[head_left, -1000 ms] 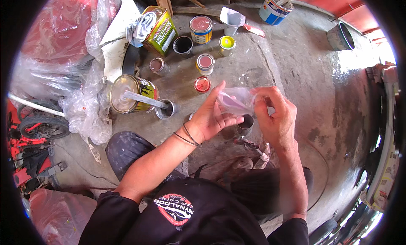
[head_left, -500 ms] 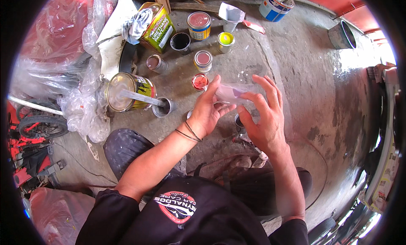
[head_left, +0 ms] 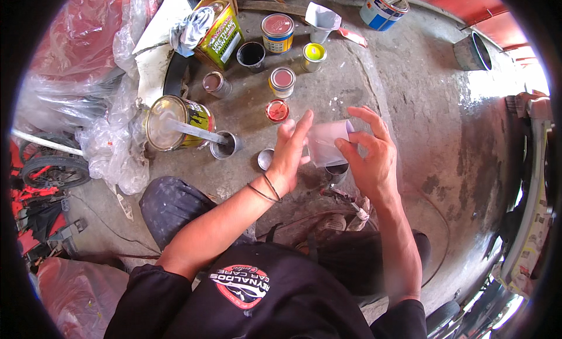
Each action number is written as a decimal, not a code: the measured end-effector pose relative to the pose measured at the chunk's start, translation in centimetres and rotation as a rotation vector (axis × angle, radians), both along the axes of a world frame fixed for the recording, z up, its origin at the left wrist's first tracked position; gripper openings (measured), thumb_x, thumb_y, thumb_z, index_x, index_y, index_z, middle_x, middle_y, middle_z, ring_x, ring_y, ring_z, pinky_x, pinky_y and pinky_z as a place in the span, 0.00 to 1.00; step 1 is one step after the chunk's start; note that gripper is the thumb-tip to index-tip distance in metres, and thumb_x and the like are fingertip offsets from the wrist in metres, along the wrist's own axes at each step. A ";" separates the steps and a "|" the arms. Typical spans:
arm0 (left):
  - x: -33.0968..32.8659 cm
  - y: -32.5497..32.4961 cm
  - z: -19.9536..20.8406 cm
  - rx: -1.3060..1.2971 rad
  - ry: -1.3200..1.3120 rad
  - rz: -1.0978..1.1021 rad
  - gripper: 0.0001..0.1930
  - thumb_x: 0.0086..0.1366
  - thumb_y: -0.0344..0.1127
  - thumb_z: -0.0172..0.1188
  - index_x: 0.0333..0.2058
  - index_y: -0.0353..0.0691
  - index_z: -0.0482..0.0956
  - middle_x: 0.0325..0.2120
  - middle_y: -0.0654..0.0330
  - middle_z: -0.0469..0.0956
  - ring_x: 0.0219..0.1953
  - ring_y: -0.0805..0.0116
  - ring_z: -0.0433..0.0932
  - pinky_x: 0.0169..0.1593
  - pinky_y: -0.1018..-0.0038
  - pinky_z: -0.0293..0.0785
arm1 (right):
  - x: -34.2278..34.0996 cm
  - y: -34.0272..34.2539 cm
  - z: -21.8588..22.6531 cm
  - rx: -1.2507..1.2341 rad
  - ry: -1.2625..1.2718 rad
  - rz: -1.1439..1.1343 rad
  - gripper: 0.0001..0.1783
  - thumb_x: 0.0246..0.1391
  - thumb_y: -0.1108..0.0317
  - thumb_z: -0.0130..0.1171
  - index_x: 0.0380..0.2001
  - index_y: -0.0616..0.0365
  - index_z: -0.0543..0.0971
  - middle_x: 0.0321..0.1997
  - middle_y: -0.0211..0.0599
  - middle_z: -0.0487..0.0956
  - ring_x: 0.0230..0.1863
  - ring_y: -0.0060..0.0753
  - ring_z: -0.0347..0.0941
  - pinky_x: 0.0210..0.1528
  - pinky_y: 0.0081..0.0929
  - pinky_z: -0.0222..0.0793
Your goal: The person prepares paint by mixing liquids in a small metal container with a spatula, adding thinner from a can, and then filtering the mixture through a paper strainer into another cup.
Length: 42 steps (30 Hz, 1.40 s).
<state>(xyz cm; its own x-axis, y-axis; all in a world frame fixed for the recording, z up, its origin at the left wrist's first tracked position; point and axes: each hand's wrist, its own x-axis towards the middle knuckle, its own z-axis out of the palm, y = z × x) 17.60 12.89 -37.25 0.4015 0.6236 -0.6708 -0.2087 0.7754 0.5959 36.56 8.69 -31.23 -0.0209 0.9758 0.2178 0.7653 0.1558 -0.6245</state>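
A thin, translucent white sheet [head_left: 329, 144], curled into a loose tube, is between my hands. My right hand [head_left: 373, 160] pinches its right edge between thumb and fingers. My left hand [head_left: 288, 154] is open, its fingers stretched upward along the sheet's left side; I cannot tell whether they touch it. Just under the sheet is a dark-lined cup [head_left: 336, 173], partly covered. Below that, a metal tool resembling a spray gun [head_left: 345, 199] shows between my legs. A small round metal lid or dish [head_left: 266, 159] lies by my left wrist.
Farther off stand a small red-topped can [head_left: 277, 110], a brown-topped can [head_left: 282, 81], a yellow-green paint can [head_left: 314, 55] and a cup of black paint [head_left: 251, 55]. Left are a large can [head_left: 167, 122] and a cup [head_left: 227, 147] bridged by a stick. Plastic sheeting [head_left: 111, 146] lies beyond.
The sheet has turned from nearly flat-on-edge to an upright curled tube and come slightly nearer. My left hand's fingers have straightened away from it; my right fingers have closed on its edge.
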 end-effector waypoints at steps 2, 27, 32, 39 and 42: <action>0.1 -0.7 0.0 0.100 0.254 0.157 0.55 0.69 0.75 0.65 0.80 0.47 0.53 0.75 0.50 0.65 0.75 0.55 0.67 0.69 0.48 0.66 | -0.7 0.2 0.5 -0.159 0.208 -0.153 0.11 0.52 0.71 0.79 0.32 0.66 0.86 0.64 0.47 0.83 0.62 0.55 0.82 0.62 0.45 0.79; -1.6 0.1 -1.2 0.646 0.072 -0.072 0.20 0.77 0.50 0.70 0.54 0.40 0.84 0.42 0.61 0.87 0.43 0.76 0.82 0.46 0.72 0.80 | 0.8 0.9 0.5 -0.382 0.681 -0.249 0.14 0.69 0.66 0.70 0.47 0.69 0.88 0.56 0.36 0.87 0.57 0.30 0.81 0.59 0.31 0.77; -4.5 3.1 0.2 0.848 0.545 -1.178 0.18 0.74 0.49 0.70 0.53 0.43 0.83 0.34 0.55 0.85 0.45 0.60 0.87 0.52 0.58 0.81 | 4.8 0.4 0.4 -0.067 0.977 -0.527 0.11 0.75 0.64 0.63 0.49 0.60 0.85 0.42 0.25 0.84 0.46 0.18 0.79 0.51 0.23 0.75; -16.9 13.6 6.9 1.194 0.641 0.308 0.16 0.78 0.41 0.58 0.58 0.41 0.78 0.52 0.54 0.81 0.57 0.55 0.81 0.61 0.54 0.80 | 3.7 0.5 0.1 -0.128 0.972 -0.455 0.12 0.75 0.64 0.65 0.49 0.62 0.88 0.42 0.23 0.85 0.44 0.15 0.78 0.50 0.19 0.72; -15.4 11.6 7.5 0.769 0.100 0.580 0.34 0.79 0.57 0.55 0.74 0.41 0.64 0.71 0.48 0.68 0.71 0.46 0.72 0.72 0.44 0.70 | 2.2 0.4 0.3 -0.234 0.989 -0.405 0.13 0.75 0.64 0.66 0.49 0.64 0.88 0.41 0.22 0.85 0.43 0.13 0.77 0.48 0.19 0.72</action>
